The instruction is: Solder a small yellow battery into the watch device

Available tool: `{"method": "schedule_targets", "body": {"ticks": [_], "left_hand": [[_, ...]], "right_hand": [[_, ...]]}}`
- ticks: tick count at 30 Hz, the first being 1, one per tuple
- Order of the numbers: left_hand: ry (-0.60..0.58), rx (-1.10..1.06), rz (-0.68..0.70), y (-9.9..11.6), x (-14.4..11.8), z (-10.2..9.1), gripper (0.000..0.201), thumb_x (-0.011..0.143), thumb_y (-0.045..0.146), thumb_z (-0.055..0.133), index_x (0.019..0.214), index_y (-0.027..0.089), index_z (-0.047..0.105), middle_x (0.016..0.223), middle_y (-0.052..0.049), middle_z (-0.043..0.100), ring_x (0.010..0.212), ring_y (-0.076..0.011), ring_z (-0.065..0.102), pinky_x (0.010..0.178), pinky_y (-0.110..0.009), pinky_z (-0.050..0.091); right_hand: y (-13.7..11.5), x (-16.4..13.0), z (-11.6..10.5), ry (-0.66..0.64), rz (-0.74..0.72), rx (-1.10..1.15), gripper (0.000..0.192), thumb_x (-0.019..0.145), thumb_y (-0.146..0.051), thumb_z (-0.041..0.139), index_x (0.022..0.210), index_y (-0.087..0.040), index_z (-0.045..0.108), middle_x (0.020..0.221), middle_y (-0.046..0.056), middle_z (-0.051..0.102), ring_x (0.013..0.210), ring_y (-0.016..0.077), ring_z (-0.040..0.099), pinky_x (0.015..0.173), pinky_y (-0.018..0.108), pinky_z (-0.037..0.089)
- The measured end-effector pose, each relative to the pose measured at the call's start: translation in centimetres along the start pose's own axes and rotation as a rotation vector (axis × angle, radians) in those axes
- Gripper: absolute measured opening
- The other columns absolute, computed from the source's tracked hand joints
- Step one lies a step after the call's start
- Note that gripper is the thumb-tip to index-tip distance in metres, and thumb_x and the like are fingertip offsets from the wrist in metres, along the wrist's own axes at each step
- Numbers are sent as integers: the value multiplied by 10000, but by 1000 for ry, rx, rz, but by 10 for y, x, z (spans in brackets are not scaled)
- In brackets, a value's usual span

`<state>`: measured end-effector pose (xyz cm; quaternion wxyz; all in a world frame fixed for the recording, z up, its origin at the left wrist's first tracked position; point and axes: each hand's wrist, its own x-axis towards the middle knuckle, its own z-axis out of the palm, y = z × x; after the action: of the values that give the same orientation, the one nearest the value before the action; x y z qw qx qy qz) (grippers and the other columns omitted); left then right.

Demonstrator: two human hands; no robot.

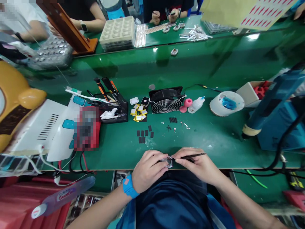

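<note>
- We see our left hand (148, 169), blue watch at wrist, fingers pinching a small silver part (168, 162) at the near edge of the green table (214, 136).
- Our right hand (199, 165) has fingers pressed together round thin tweezers (193, 156), tip touching the part.
- Behind: small black fan (166, 100), black pads (144, 133), yellow-taped bits (138, 113).
- Other people's hands work at the far table.

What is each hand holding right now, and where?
Left hand pinches a small metal part by its left side; right hand holds thin tweezers near their tip.
</note>
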<state>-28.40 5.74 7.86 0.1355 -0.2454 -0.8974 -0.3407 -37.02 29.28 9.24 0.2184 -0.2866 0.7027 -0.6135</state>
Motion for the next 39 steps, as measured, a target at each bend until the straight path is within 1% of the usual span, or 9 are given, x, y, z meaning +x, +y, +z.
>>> {"method": "schedule_targets", "body": {"ticks": [4, 8, 11, 14, 16, 21, 27, 33, 39], "left_hand": [[10, -1, 3, 0, 0, 1, 99, 1017, 201, 693, 1114, 186, 705, 1194, -69, 784, 1100, -195, 688, 917, -365, 599], [5, 1, 1, 1, 0, 0, 96, 1017, 207, 694, 1112, 191, 700, 1206, -55, 784, 1108, -191, 684, 931, -353, 594], [-11, 1, -4, 1, 0, 1, 106, 1021, 202, 690, 1125, 187, 701, 1217, -52, 782, 1122, -190, 675, 942, -353, 589], [14, -4, 2, 0, 0, 1, 115, 1013, 196, 701, 1128, 187, 709, 1197, -55, 784, 1112, -187, 676, 928, -356, 585], [12, -1, 3, 0, 0, 1, 124, 1012, 193, 702, 1136, 191, 712, 1195, -55, 783, 1113, -185, 678, 926, -356, 584], [17, -2, 20, 0, 1, 1, 117, 1015, 186, 692, 1132, 173, 695, 1202, -75, 780, 1102, -206, 686, 910, -374, 594], [15, -1, 27, 0, -1, 2, 130, 1031, 186, 672, 1159, 171, 692, 1206, -79, 780, 1098, -221, 690, 908, -392, 611], [15, 32, 27, 0, -2, 3, 159, 1038, 196, 666, 1192, 173, 693, 1199, -78, 779, 1099, -209, 696, 904, -380, 617], [4, 73, 36, 1, -3, 4, 201, 1032, 179, 663, 1230, 169, 693, 1206, -85, 774, 1120, -201, 694, 914, -371, 620]], "right_hand": [[-2, -1, 1, 8, -48, -45, 274, 1118, -423, 651, 1026, -212, 799, 975, 81, 806, 882, 230, 770, 787, 344, 640], [-1, 1, 0, 2, -49, -39, 273, 1114, -426, 658, 1022, -207, 795, 951, 79, 796, 880, 231, 766, 782, 342, 637], [1, 3, -2, -17, 11, -4, 324, 1101, -479, 667, 1010, -199, 801, 952, 83, 796, 879, 234, 766, 790, 342, 636], [4, 5, -5, -43, 118, 97, 409, 1051, -579, 711, 982, -187, 803, 931, 80, 805, 847, 235, 769, 770, 334, 640], [5, 6, -6, -34, 135, 130, 422, 1026, -598, 739, 966, -185, 804, 904, 71, 802, 817, 225, 762, 748, 321, 635], [4, 2, -1, 13, 0, 32, 281, 1089, -448, 700, 1010, -203, 812, 943, 74, 799, 864, 224, 765, 776, 324, 625], [1, -4, 7, 74, -98, -26, 185, 1109, -343, 682, 1032, -223, 800, 979, 56, 810, 873, 202, 772, 794, 292, 624], [-2, -4, 7, 63, -77, -53, 249, 1124, -395, 649, 1024, -222, 799, 976, 58, 809, 866, 205, 773, 785, 294, 627], [0, -8, 11, 101, -80, -50, 171, 1115, -329, 663, 1047, -250, 799, 987, 52, 805, 882, 226, 774, 794, 326, 645]]}}
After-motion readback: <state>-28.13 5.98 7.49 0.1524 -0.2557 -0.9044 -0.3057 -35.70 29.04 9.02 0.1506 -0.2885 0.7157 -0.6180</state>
